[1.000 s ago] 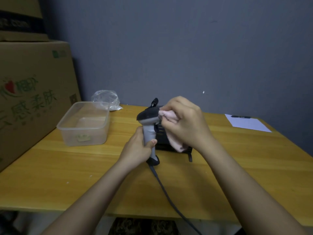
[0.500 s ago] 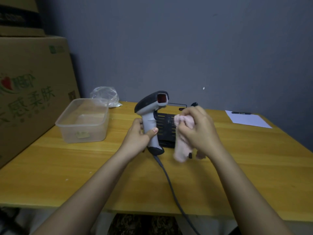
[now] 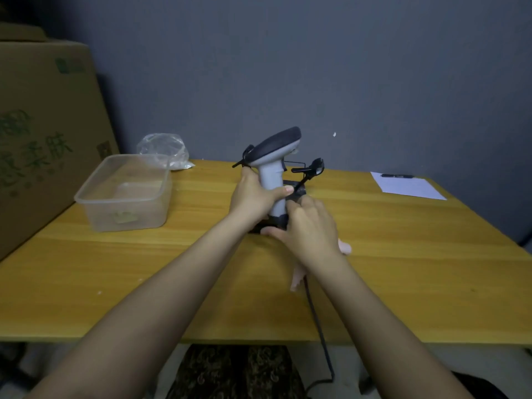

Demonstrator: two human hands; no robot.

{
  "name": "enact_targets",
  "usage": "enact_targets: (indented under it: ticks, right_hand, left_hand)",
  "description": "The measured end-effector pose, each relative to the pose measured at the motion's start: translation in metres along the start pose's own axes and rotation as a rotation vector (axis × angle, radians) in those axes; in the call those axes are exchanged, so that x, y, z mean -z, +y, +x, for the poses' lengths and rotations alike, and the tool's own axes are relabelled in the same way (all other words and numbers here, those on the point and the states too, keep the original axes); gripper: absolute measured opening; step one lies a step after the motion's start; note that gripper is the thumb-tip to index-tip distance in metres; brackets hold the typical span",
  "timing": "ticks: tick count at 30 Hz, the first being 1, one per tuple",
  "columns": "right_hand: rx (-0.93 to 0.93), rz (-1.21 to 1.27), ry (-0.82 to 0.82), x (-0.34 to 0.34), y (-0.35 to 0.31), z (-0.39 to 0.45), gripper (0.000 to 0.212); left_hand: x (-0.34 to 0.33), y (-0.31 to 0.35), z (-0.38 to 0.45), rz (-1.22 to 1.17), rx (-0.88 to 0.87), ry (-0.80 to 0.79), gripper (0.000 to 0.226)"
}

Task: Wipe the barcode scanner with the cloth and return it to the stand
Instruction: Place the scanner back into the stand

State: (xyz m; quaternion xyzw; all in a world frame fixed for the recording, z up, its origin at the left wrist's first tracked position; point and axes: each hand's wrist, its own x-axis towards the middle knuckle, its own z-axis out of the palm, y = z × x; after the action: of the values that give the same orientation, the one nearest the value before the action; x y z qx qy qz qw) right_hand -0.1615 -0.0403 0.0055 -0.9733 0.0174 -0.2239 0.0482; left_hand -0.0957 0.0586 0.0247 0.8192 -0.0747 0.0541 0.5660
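The barcode scanner (image 3: pixel 275 156) stands upright at the table's middle, its grey handle below a dark head that faces away from me. My left hand (image 3: pixel 253 197) is wrapped around the handle. The black stand (image 3: pixel 312 168) sits just behind and right of it, with its holder arm sticking up and its base mostly hidden. My right hand (image 3: pixel 309 230) rests low against the scanner's foot and the stand's base. The pink cloth (image 3: pixel 298 276) peeks out from under that hand. The scanner's dark cable (image 3: pixel 316 312) runs off the table's near edge.
A clear plastic container (image 3: pixel 123 194) sits at the left, with a crumpled plastic bag (image 3: pixel 162 149) behind it. A large cardboard box (image 3: pixel 43 125) flanks the table's left side. At the back right lies a sheet of paper (image 3: pixel 408 188) with a pen (image 3: pixel 397 176).
The scanner has turned so its head faces away and has moved over the stand. My right hand has dropped with the cloth from the scanner's head to the stand's base.
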Motion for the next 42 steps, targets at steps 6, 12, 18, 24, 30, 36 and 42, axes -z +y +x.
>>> enact_targets:
  ticks: [6,12,18,24,30,36,42]
  right_hand:
    - [-0.097,-0.001,0.198,0.007,0.017,0.020,0.041]
    - [-0.320,0.357,0.134,0.029,0.084,0.060,0.032]
    - [-0.469,0.865,-0.050,0.012,0.130,0.088,0.027]
    - [-0.479,0.969,-0.058,-0.023,0.153,0.109,0.032]
    - [-0.349,0.883,-0.105,-0.029,0.154,0.126,0.045]
    - [-0.291,0.829,-0.109,-0.036,0.148,0.127,0.031]
    - [-0.275,0.654,-0.058,-0.046,0.145,0.129,0.036]
  left_hand:
    - [-0.037,0.036,0.016,0.181,-0.057,0.047,0.062]
    - [-0.071,0.046,0.057,-0.063,-0.089,-0.152,0.028]
    - [-0.094,0.018,0.113,0.501,-0.150,-0.308,0.054]
    - [-0.113,-0.012,0.157,0.695,-0.128,-0.409,0.064]
    - [-0.128,-0.028,0.165,0.679,-0.311,-0.282,0.021]
    - [-0.141,-0.041,0.161,0.615,-0.382,-0.186,0.021]
    - [-0.147,-0.036,0.157,0.629,-0.355,-0.160,0.020]
